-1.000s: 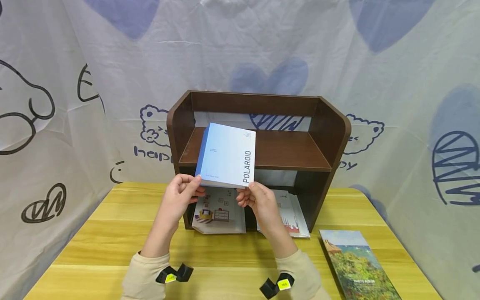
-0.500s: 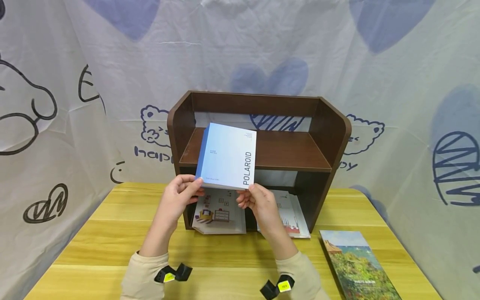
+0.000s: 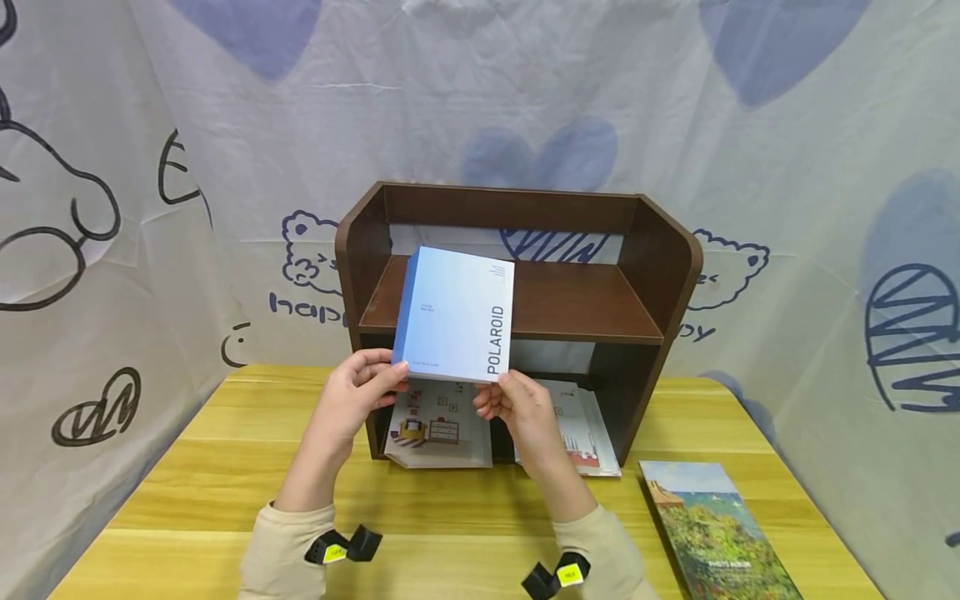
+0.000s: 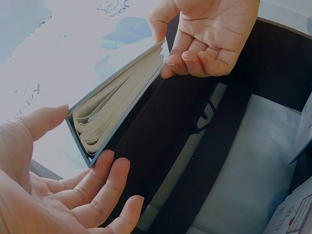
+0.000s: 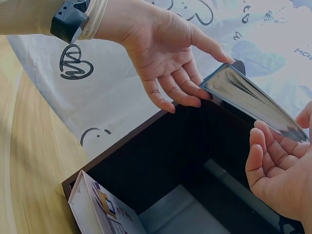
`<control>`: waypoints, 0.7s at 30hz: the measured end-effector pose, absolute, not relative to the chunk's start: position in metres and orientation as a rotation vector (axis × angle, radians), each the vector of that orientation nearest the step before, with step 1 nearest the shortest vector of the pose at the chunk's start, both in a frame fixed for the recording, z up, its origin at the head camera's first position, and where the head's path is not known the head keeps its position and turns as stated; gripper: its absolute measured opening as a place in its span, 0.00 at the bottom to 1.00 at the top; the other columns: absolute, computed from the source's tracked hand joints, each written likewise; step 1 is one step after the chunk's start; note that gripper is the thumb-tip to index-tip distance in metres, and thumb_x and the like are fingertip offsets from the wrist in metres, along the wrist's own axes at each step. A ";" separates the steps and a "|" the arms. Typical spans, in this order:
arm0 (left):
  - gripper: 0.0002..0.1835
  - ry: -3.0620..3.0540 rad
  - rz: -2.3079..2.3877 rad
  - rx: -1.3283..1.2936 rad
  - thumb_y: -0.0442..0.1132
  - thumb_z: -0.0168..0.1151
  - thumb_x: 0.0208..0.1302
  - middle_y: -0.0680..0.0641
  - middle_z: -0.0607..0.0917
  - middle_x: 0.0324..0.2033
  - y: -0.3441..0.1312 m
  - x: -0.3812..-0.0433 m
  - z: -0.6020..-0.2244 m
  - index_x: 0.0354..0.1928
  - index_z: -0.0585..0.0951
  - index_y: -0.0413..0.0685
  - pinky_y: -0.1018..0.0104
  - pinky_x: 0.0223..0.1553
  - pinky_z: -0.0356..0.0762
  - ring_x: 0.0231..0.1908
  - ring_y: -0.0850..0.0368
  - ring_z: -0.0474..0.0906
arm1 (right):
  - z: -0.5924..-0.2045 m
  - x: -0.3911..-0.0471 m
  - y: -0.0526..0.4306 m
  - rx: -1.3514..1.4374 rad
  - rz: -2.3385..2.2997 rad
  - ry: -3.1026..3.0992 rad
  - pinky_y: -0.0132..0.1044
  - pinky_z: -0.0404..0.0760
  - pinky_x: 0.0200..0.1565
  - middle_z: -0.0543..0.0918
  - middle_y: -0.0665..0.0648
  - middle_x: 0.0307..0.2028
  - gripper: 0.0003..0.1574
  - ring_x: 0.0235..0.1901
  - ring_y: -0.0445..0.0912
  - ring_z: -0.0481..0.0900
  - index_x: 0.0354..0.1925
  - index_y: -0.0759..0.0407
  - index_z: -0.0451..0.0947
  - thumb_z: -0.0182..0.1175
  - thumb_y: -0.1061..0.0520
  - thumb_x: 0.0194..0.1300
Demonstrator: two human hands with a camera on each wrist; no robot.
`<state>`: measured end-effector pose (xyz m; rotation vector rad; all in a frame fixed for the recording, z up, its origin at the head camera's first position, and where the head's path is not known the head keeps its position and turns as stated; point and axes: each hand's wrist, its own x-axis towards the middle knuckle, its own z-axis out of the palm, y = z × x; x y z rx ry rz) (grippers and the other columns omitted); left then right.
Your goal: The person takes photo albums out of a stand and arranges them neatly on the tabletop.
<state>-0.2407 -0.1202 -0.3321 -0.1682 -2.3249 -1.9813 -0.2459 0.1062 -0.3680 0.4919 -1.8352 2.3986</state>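
A pale blue photo album (image 3: 457,317) marked POLAROID is tilted up before the upper shelf of a dark brown bookshelf (image 3: 585,302). My left hand (image 3: 365,385) pinches its lower left corner, thumb on the cover and fingers beneath. At the lower right corner my right hand (image 3: 519,407) pinches it the same way. The left wrist view shows the page edges of the album (image 4: 114,100) between its two covers, with the left hand (image 4: 63,180) at the near corner. In the right wrist view the right hand (image 5: 287,175) is partly cut off by the frame edge.
Two flat illustrated albums lie in the lower compartment, the left album (image 3: 442,429) and the right album (image 3: 581,421), both jutting slightly forward. A photo album with a painted garden cover (image 3: 716,525) lies on the wooden table (image 3: 187,492) at right. A printed cloth (image 3: 480,92) hangs behind.
The blue album's lower edge has dropped slightly, and its cover faces me a little more. Both hands keep their pinch on its corners and have barely shifted.
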 end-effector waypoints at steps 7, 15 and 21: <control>0.26 -2.349 -1.991 -0.202 0.46 0.62 0.67 0.42 0.85 0.48 -0.123 -0.241 -0.332 0.61 0.71 0.40 0.55 0.55 0.80 0.40 0.63 0.83 | -0.370 -0.246 0.107 0.470 2.400 -1.835 0.30 0.79 0.33 0.82 0.50 0.26 0.19 0.27 0.42 0.79 0.40 0.67 0.76 0.43 0.56 0.75; 0.29 -2.403 -1.974 -0.259 0.46 0.63 0.66 0.39 0.83 0.50 -0.126 -0.242 -0.332 0.65 0.69 0.41 0.52 0.59 0.78 0.42 0.63 0.82 | -0.372 -0.247 0.110 0.486 2.392 -1.828 0.31 0.80 0.34 0.83 0.50 0.27 0.16 0.27 0.42 0.79 0.40 0.64 0.76 0.44 0.57 0.75; 0.30 -2.456 -1.951 -0.262 0.45 0.64 0.65 0.37 0.81 0.52 -0.127 -0.242 -0.332 0.65 0.68 0.42 0.51 0.59 0.77 0.49 0.54 0.81 | -0.372 -0.248 0.113 0.497 2.392 -1.830 0.32 0.81 0.36 0.84 0.50 0.28 0.14 0.29 0.43 0.79 0.42 0.66 0.75 0.46 0.58 0.73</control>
